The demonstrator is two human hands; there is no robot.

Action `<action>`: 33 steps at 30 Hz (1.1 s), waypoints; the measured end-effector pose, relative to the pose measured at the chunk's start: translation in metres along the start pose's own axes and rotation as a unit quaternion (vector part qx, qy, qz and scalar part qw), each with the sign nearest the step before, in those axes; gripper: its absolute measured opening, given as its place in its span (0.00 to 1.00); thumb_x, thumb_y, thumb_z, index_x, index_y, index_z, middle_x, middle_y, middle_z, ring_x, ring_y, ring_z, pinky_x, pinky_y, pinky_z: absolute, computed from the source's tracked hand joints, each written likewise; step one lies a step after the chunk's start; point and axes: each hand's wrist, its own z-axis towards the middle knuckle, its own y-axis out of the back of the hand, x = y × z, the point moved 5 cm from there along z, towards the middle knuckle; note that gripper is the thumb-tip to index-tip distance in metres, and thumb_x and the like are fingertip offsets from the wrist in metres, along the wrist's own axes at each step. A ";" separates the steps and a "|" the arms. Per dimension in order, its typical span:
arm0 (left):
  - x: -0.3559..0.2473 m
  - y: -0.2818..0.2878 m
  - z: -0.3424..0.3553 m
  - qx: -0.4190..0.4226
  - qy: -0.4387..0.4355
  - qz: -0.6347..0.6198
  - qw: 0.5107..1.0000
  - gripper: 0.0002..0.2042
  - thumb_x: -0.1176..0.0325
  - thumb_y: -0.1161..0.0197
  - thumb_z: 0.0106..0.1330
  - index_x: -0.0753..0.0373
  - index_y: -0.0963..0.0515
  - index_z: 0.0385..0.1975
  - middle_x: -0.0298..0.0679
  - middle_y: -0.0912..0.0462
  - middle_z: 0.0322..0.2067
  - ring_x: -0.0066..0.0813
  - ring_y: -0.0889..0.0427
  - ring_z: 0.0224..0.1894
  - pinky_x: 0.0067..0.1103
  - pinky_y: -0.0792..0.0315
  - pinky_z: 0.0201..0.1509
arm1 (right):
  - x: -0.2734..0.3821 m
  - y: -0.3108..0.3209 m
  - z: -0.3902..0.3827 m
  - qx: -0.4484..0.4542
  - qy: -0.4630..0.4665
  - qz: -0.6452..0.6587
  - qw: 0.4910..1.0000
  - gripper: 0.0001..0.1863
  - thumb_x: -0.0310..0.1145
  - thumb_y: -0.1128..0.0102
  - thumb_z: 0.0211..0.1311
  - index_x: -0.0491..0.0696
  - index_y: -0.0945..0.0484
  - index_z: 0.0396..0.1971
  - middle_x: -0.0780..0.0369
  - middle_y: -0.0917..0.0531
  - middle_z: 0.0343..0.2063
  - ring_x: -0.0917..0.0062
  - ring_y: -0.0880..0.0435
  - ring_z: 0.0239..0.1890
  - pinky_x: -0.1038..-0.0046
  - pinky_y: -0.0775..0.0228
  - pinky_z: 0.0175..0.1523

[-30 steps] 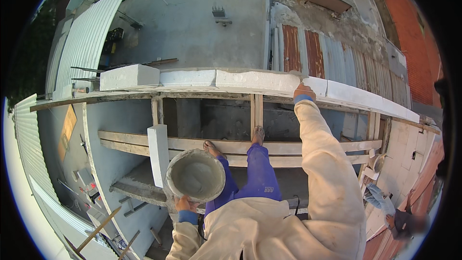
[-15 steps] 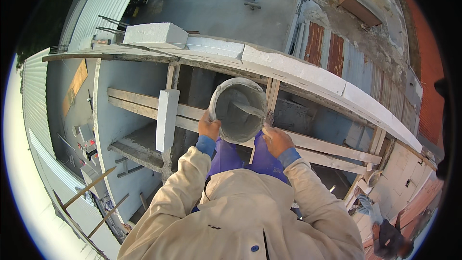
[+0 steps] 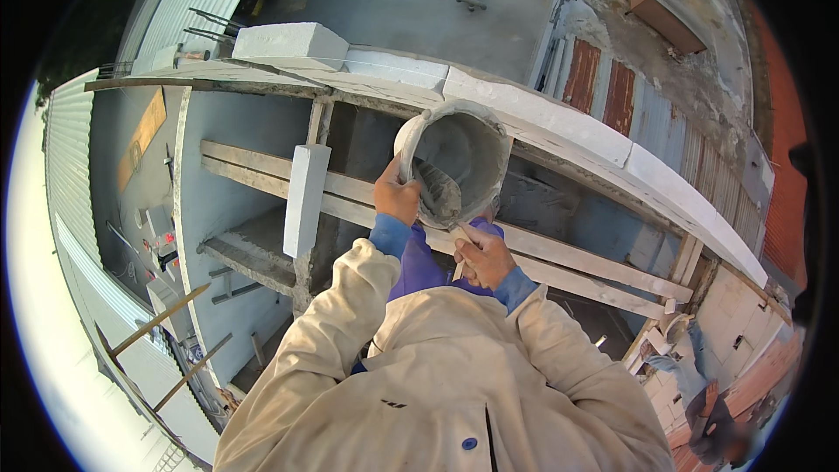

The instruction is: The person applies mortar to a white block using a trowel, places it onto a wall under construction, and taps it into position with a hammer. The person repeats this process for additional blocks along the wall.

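A mortar-crusted bucket (image 3: 476, 153) is in front of me, tilted so that its grey inside shows. My left hand (image 3: 398, 197) grips its left rim. Closed round the handle of a trowel (image 3: 439, 190), my right hand (image 3: 483, 253) is just below the bucket's near rim. The trowel's blade, coated in grey mortar, lies inside the bucket by the left wall. Beyond the bucket runs a wall of white blocks (image 3: 537, 118), its far side partly covered by the bucket. How much mortar the bucket holds is hard to make out.
Timber planks (image 3: 577, 258) span the gap under me, with open rooms below. A loose white block (image 3: 306, 201) stands on the planks at left; another block (image 3: 293, 45) sits atop the wall. At lower right is another person (image 3: 708, 411). Steel bars (image 3: 214, 26) jut out at upper left.
The bucket has moved up and right and is tipped more. My right hand has swung lower, and the trowel blade has shifted from the bucket's right side to its left wall.
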 end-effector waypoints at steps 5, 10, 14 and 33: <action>0.035 0.031 -0.007 -0.058 0.114 -0.093 0.987 0.30 0.82 0.46 0.59 0.63 0.25 0.66 0.43 0.14 0.48 0.34 0.12 0.44 0.31 0.14 0.43 | -0.028 0.016 -0.006 0.180 -0.168 0.384 0.890 0.28 0.50 0.47 0.80 0.53 0.34 0.71 0.65 0.25 0.35 0.87 0.31 0.19 0.82 0.41 0.20; 0.086 0.055 -0.011 -0.040 0.236 -0.292 0.926 0.28 0.81 0.49 0.61 0.60 0.32 0.65 0.48 0.18 0.49 0.51 0.12 0.43 0.53 0.11 0.41 | -0.061 0.046 0.046 0.186 0.011 0.360 0.914 0.38 0.59 0.40 0.73 0.50 0.36 0.72 0.65 0.23 0.37 0.85 0.26 0.22 0.80 0.34 0.27; 0.152 0.054 0.016 -0.038 0.295 -0.261 0.918 0.30 0.81 0.51 0.61 0.56 0.33 0.67 0.48 0.22 0.55 0.55 0.15 0.52 0.59 0.14 0.45 | -0.096 0.101 0.116 0.049 0.155 0.311 0.936 0.37 0.55 0.34 0.71 0.47 0.31 0.69 0.63 0.19 0.42 0.80 0.21 0.36 0.76 0.28 0.44; 0.338 0.041 0.077 0.019 0.375 -0.240 0.895 0.36 0.82 0.52 0.58 0.48 0.36 0.71 0.48 0.24 0.60 0.62 0.20 0.59 0.65 0.23 0.54 | -0.153 0.155 0.293 -0.526 0.426 -0.258 0.690 0.30 0.20 0.26 0.60 0.59 0.20 0.62 0.56 0.13 0.45 0.57 0.15 0.45 0.62 0.23 0.46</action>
